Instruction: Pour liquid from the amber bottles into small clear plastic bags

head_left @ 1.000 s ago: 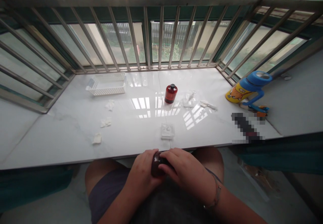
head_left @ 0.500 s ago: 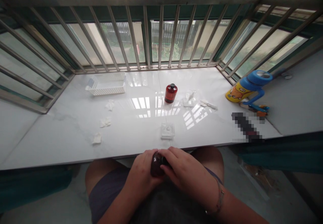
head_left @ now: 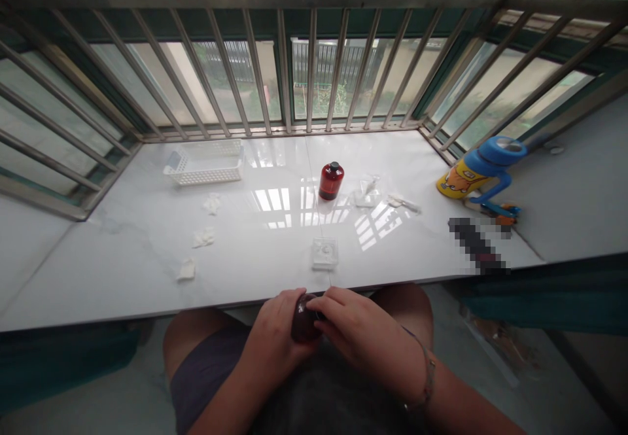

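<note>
Above my lap, just below the counter's front edge, my left hand (head_left: pixel 269 330) is wrapped round a dark red bottle (head_left: pixel 301 322). The bottle is tilted, its top turned toward the right. My right hand (head_left: pixel 363 330) is closed about its black cap, with thumb and fingers bent round it; most of the cap is hidden behind them. A clear square plastic box (head_left: pixel 324 254) lies on the counter right in front of the hands. Farther back, a second red bottle (head_left: pixel 331 183) with a black cap stands upright.
On the white counter (head_left: pixel 260 265), a white basket (head_left: pixel 206 174) sits back left, above several crumpled white tissues (head_left: pixel 203 237). Clear plastic packaging (head_left: pixel 367 193) and a small white item (head_left: pixel 404 203) lie right of centre. A blue-and-yellow flask (head_left: pixel 464 176) leans at right. Metal bars (head_left: pixel 312 75) close off the back.
The fingers of my right hand have shifted slightly at the cap, and more of the bottle's top shows. The left hand keeps its hold. Items on the counter stay where they were.
</note>
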`<state>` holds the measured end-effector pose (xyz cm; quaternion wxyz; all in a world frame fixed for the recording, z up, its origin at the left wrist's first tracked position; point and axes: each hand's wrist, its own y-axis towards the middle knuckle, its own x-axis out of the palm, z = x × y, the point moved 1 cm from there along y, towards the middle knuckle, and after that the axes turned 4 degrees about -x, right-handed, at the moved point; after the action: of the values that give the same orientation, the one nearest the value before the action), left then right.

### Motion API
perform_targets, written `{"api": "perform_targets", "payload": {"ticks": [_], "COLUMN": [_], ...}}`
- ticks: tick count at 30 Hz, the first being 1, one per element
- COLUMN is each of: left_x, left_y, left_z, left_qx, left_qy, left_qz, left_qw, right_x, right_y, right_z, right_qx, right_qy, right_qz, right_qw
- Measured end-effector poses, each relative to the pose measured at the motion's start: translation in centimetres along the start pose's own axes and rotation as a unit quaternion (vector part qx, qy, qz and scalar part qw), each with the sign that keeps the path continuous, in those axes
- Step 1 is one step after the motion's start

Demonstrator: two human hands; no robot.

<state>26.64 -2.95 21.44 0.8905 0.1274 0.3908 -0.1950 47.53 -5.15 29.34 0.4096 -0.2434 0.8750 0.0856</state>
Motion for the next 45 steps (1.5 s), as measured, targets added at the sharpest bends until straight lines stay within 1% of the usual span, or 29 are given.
{"api": "perform_targets", "payload": {"ticks": [3,6,8,10,11,13,15,16,18,20,22,25,29,32,35,38,42,45], "left_x": [0.0,0.1,0.2,0.1,0.1,-0.1,-0.2,-0.3,-0.3,-0.4,-0.6,-0.8,-1.2,-1.5,-1.6,-1.5,-1.6,-2.1], "left_y": [0.0,-0.1,-0.2,-0.2,-0.1,-0.1,-0.1,-0.2,-0.2,-0.2,-0.2,-0.2,0.0,0.3,0.5,0.6,0.7,0.6], "left_z": [-0.3,-0.7,-1.0,-1.3,-1.4,-1.5,-1.6,-1.6,-1.6,-1.5,-1.4,-1.1,-0.6,-0.3,-0.2,-0.1,0.2,0.6], "left_qx": [-0.017,-0.026,-0.033,-0.042,-0.045,-0.048,-0.049,-0.05,-0.054,-0.058,-0.06,-0.06,-0.062,-0.065,-0.057,-0.042,-0.036,-0.017], "left_qy": [-0.004,-0.01,-0.013,-0.016,-0.017,-0.021,-0.025,-0.026,-0.027,-0.028,-0.031,-0.034,-0.039,-0.046,-0.053,-0.064,-0.073,-0.074], "left_qz": [-0.013,-0.022,-0.027,-0.026,-0.023,-0.013,-0.009,-0.009,-0.009,-0.01,-0.012,-0.013,-0.018,-0.021,-0.02,0.003,0.024,0.021], "left_qw": [1.0,0.999,0.999,0.999,0.999,0.999,0.998,0.998,0.998,0.998,0.998,0.998,0.997,0.997,0.997,0.997,0.996,0.997], "right_x": [-0.3,-0.9,-1.4,-1.9,-2.1,-2.1,-1.7,-1.4,-0.4,0.6,1.4,2.4,2.5,1.9,1.2,1.2,2.3,3.5], "right_y": [-0.2,-0.4,-0.6,-0.8,-0.8,-0.9,-0.8,-0.8,-0.7,-0.7,-0.7,-0.7,-0.9,-1.3,-1.7,-1.8,-1.2,-0.4], "right_z": [0.3,0.5,1.0,2.2,3.3,6.2,10.0,12.0,15.8,18.7,20.6,21.9,22.0,20.6,18.1,15.1,11.7,9.9], "right_qx": [-0.011,-0.022,-0.01,0.023,0.042,0.077,0.109,0.123,0.148,0.156,0.153,0.155,0.167,0.147,0.116,0.091,0.075,0.088], "right_qy": [0.015,0.044,0.063,0.06,0.046,-0.01,-0.093,-0.129,-0.173,-0.197,-0.202,-0.2,-0.189,-0.177,-0.147,-0.102,-0.007,0.09], "right_qz": [0.008,0.036,0.064,0.109,0.14,0.217,0.296,0.316,0.33,0.333,0.33,0.325,0.328,0.358,0.398,0.411,0.397,0.361], "right_qw": [1.0,0.998,0.996,0.992,0.988,0.973,0.944,0.932,0.916,0.909,0.909,0.911,0.91,0.905,0.898,0.901,0.915,0.924]}}
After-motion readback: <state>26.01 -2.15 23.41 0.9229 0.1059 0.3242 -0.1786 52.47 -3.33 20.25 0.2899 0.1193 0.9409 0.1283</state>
